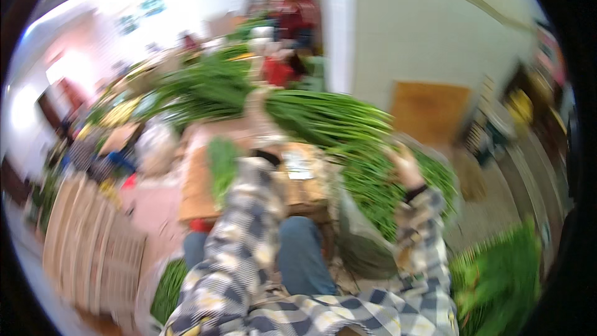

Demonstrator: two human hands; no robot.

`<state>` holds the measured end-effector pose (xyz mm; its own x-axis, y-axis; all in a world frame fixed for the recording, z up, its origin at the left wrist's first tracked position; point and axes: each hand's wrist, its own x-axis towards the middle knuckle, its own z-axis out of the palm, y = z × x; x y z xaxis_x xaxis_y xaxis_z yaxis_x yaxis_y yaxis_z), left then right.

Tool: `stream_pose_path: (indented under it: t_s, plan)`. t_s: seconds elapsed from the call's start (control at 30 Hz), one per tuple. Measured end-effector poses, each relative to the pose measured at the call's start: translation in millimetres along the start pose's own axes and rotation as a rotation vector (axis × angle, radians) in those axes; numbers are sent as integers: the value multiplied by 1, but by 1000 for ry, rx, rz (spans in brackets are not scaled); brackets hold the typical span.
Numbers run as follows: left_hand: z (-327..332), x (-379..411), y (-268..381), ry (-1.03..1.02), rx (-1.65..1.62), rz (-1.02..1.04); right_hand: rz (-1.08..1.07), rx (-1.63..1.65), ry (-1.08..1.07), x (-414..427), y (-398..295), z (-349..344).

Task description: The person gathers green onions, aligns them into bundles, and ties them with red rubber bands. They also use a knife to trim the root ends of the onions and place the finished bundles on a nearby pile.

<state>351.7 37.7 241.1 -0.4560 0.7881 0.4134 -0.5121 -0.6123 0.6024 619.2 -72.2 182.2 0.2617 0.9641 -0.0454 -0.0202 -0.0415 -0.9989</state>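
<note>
The view is blurred by motion. My left hand [259,109] is closed around the middle of a long bunch of green stalks [326,112], which look like garlic chives. Their dark leaves fan out to the left, and the paler ends lie to the right. At those paler ends is my right hand [405,165], with fingers bent; blur hides whether it grips any stalks. Below it, a plastic-lined container [366,242] is heaped with loose greens [373,191]. Between my arms stands a wooden block or small table [305,191], with a small green bunch [221,168] to its left.
A slatted basket [93,247] stands at left, near a bag of greens [170,289]. More greens [499,275] lie at lower right. Beyond are a clear plastic bag [156,147], a brown board [429,112] against the wall, a bucket [494,126] and a person in red [294,16].
</note>
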Motion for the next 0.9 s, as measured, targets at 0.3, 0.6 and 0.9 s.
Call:
stream_pose_path:
  t_s: [0.3,0.6,0.9]
  plan:
    - [23,-27,4,-135,-679,-330,-49,355,-63,31,40,-20]
    - [26,-30,43,-198,-282,-361,-466,-709,336,52,81,14]
    - [15,-3,14,-124,-523,-296,-162,-1405,514,-13,45,-103]
